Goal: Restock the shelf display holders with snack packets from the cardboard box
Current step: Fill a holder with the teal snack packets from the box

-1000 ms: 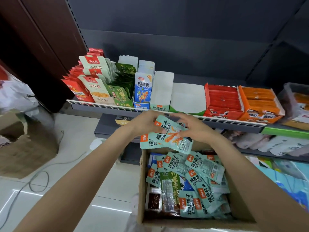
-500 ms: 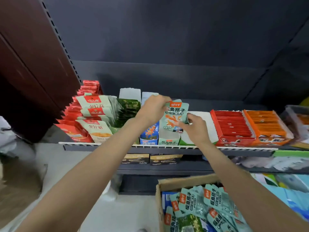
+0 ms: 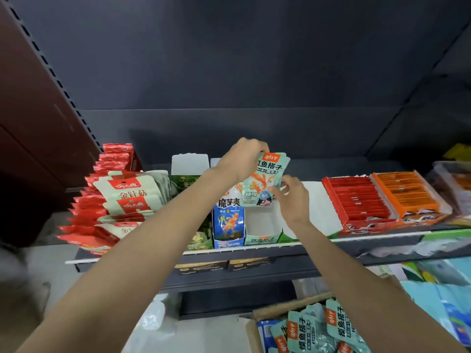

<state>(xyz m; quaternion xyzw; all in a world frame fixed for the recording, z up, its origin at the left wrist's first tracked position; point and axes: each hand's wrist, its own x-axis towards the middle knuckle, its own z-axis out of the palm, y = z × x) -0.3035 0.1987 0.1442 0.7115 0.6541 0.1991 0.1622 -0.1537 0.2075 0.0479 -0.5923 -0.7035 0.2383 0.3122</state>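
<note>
**Shelf count**

Two hands, left (image 3: 242, 159) and right (image 3: 293, 200), share one teal packet (image 3: 265, 182). One cardboard box (image 3: 257, 324) at five o'clock shows at least four teal packets. At three o'clock: one red tray (image 3: 356, 200), one orange tray (image 3: 407, 192).

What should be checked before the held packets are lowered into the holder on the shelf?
1. Teal packets gripped by left hand at top, right hand at lower edge: ok.
2. Packets upright, print facing out: ok.
3. White holder directly below looks empty: ok.
4. Holder label matches the packets: cannot tell, blurred.
5. Neighbouring blue packets clear of the drop path: ok.
6. Cardboard box still has stock: ok.
</note>
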